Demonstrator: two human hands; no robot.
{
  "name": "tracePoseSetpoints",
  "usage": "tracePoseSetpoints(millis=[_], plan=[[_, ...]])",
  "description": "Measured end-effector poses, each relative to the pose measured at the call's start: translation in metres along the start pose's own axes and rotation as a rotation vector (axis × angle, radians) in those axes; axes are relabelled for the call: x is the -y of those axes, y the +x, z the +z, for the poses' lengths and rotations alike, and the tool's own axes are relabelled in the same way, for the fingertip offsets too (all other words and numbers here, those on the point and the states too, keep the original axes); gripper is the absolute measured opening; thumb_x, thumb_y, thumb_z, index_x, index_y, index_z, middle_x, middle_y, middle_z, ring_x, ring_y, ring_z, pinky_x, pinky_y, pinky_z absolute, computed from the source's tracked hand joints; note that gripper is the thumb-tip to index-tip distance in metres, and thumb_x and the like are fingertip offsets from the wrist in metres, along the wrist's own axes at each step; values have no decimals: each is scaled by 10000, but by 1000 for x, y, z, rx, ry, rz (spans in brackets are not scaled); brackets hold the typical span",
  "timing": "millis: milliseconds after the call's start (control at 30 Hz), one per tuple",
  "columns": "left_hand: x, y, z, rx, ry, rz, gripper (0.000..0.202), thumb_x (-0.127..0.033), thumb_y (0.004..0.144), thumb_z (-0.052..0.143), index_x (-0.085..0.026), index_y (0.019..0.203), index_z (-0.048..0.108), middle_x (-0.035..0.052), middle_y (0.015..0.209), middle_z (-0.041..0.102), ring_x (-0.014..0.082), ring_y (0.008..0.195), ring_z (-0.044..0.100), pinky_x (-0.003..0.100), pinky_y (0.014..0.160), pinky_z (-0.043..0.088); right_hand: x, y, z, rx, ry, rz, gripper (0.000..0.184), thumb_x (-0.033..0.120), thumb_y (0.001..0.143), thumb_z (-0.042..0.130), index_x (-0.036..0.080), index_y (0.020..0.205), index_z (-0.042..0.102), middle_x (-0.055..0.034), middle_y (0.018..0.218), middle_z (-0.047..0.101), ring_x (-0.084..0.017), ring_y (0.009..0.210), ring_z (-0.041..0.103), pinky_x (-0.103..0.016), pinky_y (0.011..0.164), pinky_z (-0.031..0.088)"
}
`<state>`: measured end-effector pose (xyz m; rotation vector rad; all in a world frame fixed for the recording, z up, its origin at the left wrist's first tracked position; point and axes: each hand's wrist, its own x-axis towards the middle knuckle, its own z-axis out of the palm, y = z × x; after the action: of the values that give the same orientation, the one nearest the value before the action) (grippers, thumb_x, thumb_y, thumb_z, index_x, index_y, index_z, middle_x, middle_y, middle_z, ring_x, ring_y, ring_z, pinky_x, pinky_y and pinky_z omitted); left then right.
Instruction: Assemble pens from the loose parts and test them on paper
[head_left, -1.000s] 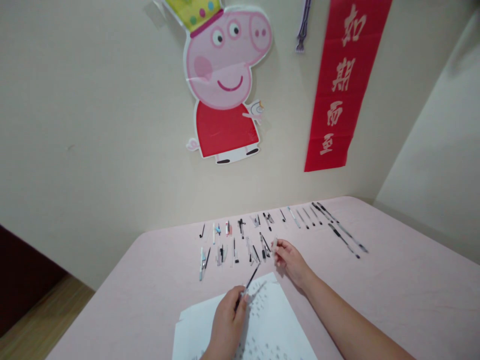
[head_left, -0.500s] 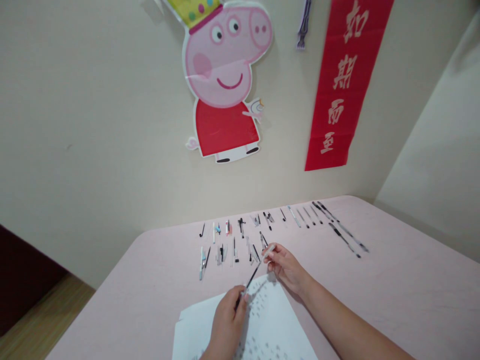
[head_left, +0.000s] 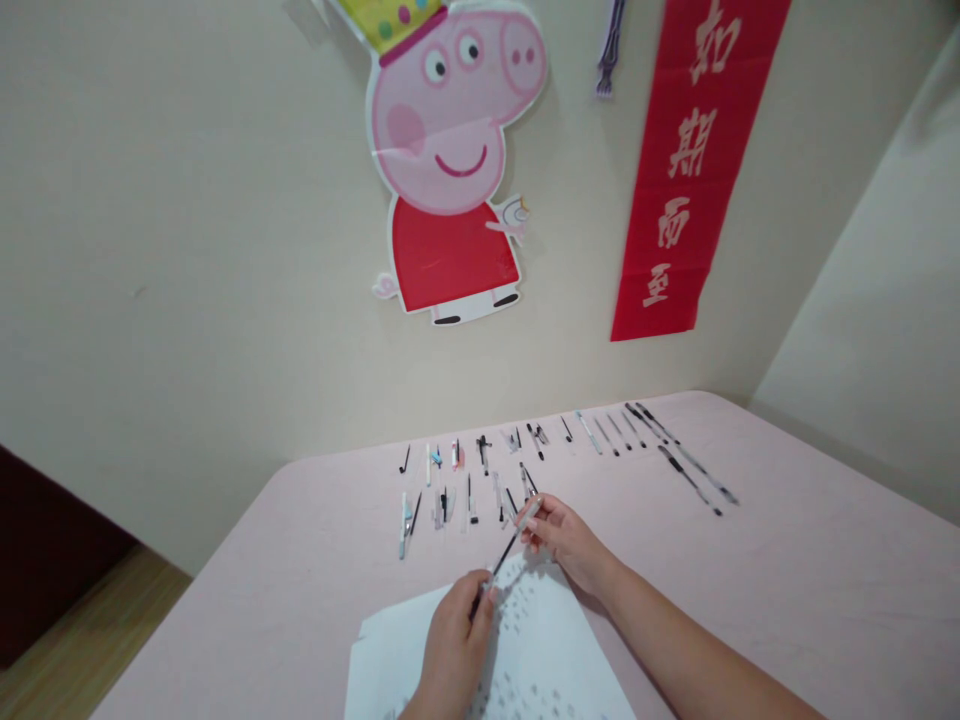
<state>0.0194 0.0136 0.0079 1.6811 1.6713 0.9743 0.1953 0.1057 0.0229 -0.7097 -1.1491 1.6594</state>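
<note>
Soft, even indoor light is falling from above, leaving the wall and pink table uniformly bright. A faint shadow is lying under the right hand. The lower left corner is sitting dark. Wide-angle distortion is bending the frame's edges, and the small pen parts are showing slightly soft.

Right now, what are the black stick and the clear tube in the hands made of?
The black stick looks like smooth, dark plastic, maybe a pen refill; too thin to be sure. The clear tube looks like see-through plastic, pale and slightly glossy.
</note>
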Motion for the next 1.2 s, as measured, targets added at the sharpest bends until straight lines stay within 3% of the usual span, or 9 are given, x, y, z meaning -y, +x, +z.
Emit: tracePoseSetpoints(millis=[367,900,967,1100,1200], plan=[[0,1,1,31,-14,1,274,-364,872,428,-184,922,629,51,819,675,202,750,594,289,679,428,-5,-3,8,155,-137,16,306,411,698,730,153,797,600,-1,703,588,-114,638,541,-213,539,391],[2,0,2,6,-29,5,268,-363,859,458,-182,929,642,69,862,694,217,787,611,301,708,444,-16,-2,4,158,-157,60,345,430,671,752,164,742,543,23,635,570,-90,552,492,-215,514,369],[2,1,2,10,-36,5,271,-363,860,456,-178,925,644,71,860,693,217,787,610,301,708,444,-16,-2,4,158,-140,60,343,419,663,762,162,783,570,12,679,587,-97,579,516,-214,518,375],[2,1,2,12,-48,-2,289,-372,867,442,-170,917,643,68,827,683,211,756,603,295,682,440,-13,-3,3,129,-76,77,471,434,672,753,193,1051,614,-42,913,630,-120,669,570,-223,537,397],[4,1,2,1,-59,2,281,-364,863,448,-172,919,646,66,836,683,212,771,603,295,695,442,-8,-3,2,80,-57,83,437,480,705,708,185,1025,666,-66,930,642,-131,691,568,-238,557,407]])
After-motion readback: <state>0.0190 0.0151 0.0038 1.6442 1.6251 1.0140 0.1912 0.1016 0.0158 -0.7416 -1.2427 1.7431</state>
